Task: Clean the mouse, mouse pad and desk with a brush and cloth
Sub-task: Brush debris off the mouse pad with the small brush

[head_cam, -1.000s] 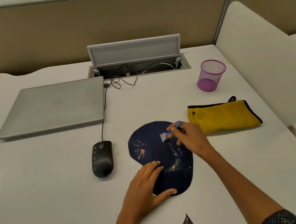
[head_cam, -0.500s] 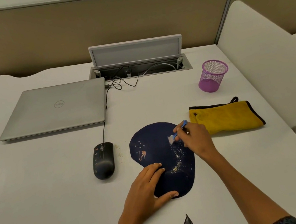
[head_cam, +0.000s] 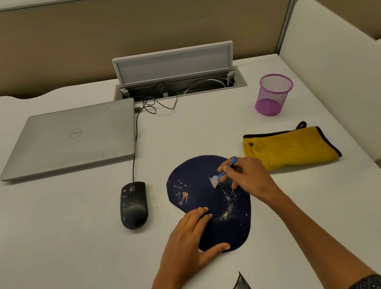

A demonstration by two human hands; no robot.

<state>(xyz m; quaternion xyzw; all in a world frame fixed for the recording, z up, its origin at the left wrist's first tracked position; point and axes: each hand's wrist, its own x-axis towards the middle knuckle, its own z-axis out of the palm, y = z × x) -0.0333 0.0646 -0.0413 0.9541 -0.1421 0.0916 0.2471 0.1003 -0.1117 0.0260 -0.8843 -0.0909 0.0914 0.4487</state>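
A dark blue mouse pad (head_cam: 196,175) lies on the white desk (head_cam: 64,249), speckled with pale crumbs near its middle. My right hand (head_cam: 248,177) pinches a small blue brush (head_cam: 223,172) whose white bristles touch the pad's upper middle. My left hand (head_cam: 189,241) lies flat on the pad's lower left edge, fingers straight, pressing it down. A black wired mouse (head_cam: 133,205) sits left of the pad, with a few crumbs on the desk beside it. A yellow cloth (head_cam: 289,149) with black trim lies to the right of the pad.
A closed silver laptop (head_cam: 70,140) lies at the back left, the mouse cable running to it. An open cable hatch (head_cam: 176,72) is at the back centre. A purple mesh cup (head_cam: 273,94) stands back right. A white divider panel (head_cam: 347,76) borders the desk's right side.
The brush in my right hand swept a little right and back left across the pad's upper middle. My left hand has stayed pressed on the pad's lower edge.
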